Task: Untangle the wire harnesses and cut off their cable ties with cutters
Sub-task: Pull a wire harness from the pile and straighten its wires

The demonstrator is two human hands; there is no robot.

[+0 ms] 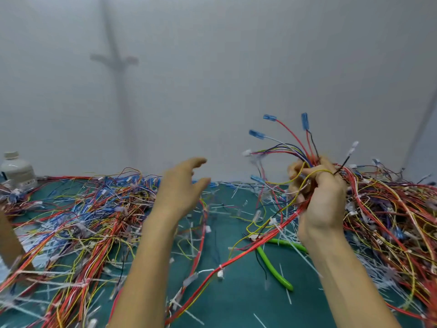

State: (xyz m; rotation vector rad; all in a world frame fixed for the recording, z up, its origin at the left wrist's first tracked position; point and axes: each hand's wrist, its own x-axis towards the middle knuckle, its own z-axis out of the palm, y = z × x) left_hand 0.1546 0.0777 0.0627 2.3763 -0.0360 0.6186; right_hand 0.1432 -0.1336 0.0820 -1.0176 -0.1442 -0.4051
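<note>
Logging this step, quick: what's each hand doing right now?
Left hand: open, fingers relaxed, holding nothing, raised above the table.
Right hand: gripping a bundle of wires, lifted off the table.

The right hand (319, 200) is raised and grips a harness (308, 158), its fingers (307, 171) curled round the wires; blue terminals (256, 134) fan out toward twelve o'clock. The left hand (183, 185) hovers at nine o'clock of it, relaxed and holding nothing. Green-handled cutters (275, 272) lie on the green counter (236, 301) at six o'clock, under the right wrist. Wire piles sit at eight o'clock (89, 209) and three (390, 214). A bottle (16, 169) stands far off at nine.
</note>
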